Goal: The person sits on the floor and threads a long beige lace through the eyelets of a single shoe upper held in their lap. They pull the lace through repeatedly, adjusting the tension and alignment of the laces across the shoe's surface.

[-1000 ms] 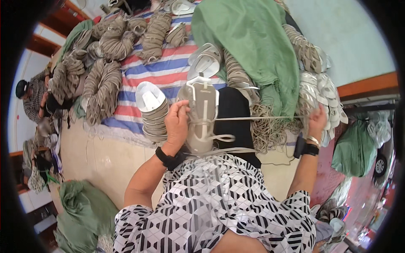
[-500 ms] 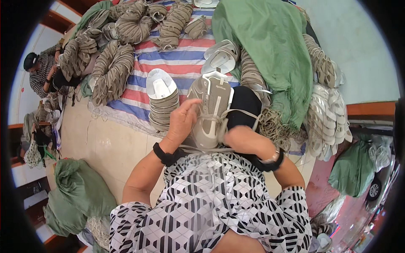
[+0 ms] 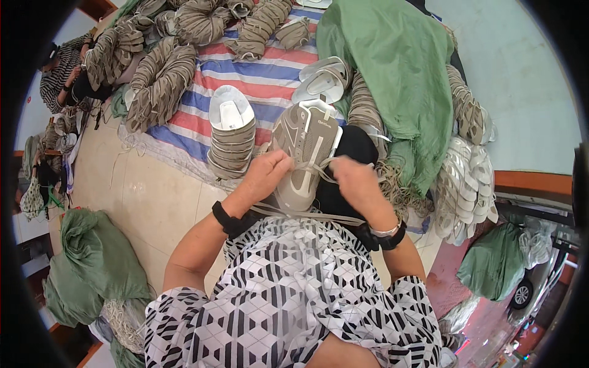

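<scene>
Grey shoe upper (image 3: 305, 153), both hands lacing.

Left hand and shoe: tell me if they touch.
Touching. The head view shows the left hand resting on the grey shoe, fingers at its laces.

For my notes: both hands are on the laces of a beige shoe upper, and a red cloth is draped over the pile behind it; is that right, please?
Not quite: the cloth is green, not red, as the head view shows. The left hand and right hand are indeed on the laces of the beige shoe upper.

Tiled floor (image 3: 153, 202) (striped mat (image 3: 184, 116), green sacks (image 3: 92, 257))
</scene>
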`<state>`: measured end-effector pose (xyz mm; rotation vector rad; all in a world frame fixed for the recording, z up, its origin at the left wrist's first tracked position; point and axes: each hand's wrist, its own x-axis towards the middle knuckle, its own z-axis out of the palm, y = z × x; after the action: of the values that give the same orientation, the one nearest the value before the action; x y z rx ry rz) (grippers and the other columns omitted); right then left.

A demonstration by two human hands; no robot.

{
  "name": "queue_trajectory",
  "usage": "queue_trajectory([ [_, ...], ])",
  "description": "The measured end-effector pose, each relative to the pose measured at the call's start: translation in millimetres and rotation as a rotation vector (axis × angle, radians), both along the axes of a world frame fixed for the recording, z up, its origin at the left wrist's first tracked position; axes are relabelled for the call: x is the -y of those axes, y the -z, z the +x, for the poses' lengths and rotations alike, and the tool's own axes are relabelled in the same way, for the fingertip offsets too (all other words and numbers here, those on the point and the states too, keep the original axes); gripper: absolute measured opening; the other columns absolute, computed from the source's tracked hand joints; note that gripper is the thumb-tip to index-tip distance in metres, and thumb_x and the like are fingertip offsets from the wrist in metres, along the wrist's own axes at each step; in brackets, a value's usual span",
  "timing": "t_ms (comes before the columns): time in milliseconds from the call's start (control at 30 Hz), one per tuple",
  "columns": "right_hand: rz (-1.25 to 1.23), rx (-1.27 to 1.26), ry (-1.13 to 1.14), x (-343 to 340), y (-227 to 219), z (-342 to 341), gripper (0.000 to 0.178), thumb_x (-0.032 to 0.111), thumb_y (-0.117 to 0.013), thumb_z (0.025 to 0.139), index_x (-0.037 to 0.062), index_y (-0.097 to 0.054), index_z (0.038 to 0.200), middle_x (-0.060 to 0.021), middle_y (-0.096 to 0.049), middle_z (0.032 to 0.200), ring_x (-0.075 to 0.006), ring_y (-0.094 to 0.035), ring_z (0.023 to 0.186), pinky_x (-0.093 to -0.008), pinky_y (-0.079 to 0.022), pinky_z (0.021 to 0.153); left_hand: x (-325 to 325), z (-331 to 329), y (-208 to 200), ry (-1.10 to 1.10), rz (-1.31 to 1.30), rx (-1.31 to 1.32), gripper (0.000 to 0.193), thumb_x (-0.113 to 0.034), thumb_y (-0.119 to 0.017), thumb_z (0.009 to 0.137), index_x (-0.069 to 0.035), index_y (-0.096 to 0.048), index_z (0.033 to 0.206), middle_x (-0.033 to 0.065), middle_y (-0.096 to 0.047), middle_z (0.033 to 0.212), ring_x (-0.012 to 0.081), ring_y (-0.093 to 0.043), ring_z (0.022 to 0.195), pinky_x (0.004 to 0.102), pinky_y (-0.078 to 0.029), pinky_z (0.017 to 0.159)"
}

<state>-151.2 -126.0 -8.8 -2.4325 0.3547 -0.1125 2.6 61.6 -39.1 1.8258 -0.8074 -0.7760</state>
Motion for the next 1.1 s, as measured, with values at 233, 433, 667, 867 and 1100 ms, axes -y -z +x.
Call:
queue_trajectory([
  [233, 0.088, 0.149, 0.002, 26.3, -14.2, -21.6, 0.017, 0.013, -0.053, 0.087, 0.0034, -0.065, 0.093, -0.0154, -0.064, 0.070, -0.0285, -0.063, 0.063, -0.0381, -0.050, 0.062, 3.5, 3.8, -2.5, 0.002, 0.067, 0.038, 0.024, -0.022, -0.056, 0.087, 0.000, -0.061, 0.080, 0.0103, -0.060, 0.072, 0.0211, -0.055, 0.063, 0.0324, -0.044, 0.061],
  [433, 0.892, -0.025, 0.212, 26.7, -2.7, 38.9, 0.027, 0.023, -0.048, 0.097, 0.0004, -0.064, 0.101, -0.0051, -0.062, 0.063, -0.0046, -0.047, 0.043, -0.0191, -0.034, 0.039, 8.1, -2.8, 2.8, -0.032, 0.041, 0.243, 0.022, -0.020, -0.059, 0.085, 0.001, -0.059, 0.078, 0.0139, -0.059, 0.071, 0.0237, -0.055, 0.062, 0.0340, -0.043, 0.060],
  [667, 1.143, -0.332, 0.032, 9.8, 9.7, 71.3, 0.028, 0.028, -0.055, 0.092, 0.0010, -0.062, 0.093, -0.0058, -0.060, 0.057, -0.0100, -0.049, 0.034, -0.0207, -0.032, 0.031, 4.1, -11.9, 6.5, -0.124, 0.010, 0.221, 0.022, -0.018, -0.060, 0.085, 0.002, -0.058, 0.074, 0.0131, -0.057, 0.069, 0.0232, -0.054, 0.061, 0.0332, -0.042, 0.058],
  [867, 1.177, -0.384, 0.030, 2.1, 10.5, 50.5, 0.027, 0.026, -0.052, 0.095, 0.0013, -0.063, 0.094, -0.0060, -0.060, 0.057, -0.0096, -0.050, 0.036, -0.0203, -0.036, 0.034, 13.2, -23.8, -4.4, -0.094, 0.006, 0.819, 0.014, -0.014, -0.061, 0.081, -0.003, -0.055, 0.074, 0.0109, -0.055, 0.069, 0.0292, -0.056, 0.066, 0.0384, -0.043, 0.057],
  [1100, 0.959, -0.343, -0.052, 3.3, 6.5, 54.3, 0.029, 0.029, -0.052, 0.096, 0.0030, -0.063, 0.088, -0.0069, -0.063, 0.061, -0.0086, -0.052, 0.038, -0.0195, -0.037, 0.035, 8.7, -15.1, -4.2, -0.067, 0.070, 0.498, 0.012, -0.014, -0.061, 0.080, -0.004, -0.056, 0.077, 0.0111, -0.057, 0.074, 0.0295, -0.058, 0.069, 0.0383, -0.045, 0.058],
])
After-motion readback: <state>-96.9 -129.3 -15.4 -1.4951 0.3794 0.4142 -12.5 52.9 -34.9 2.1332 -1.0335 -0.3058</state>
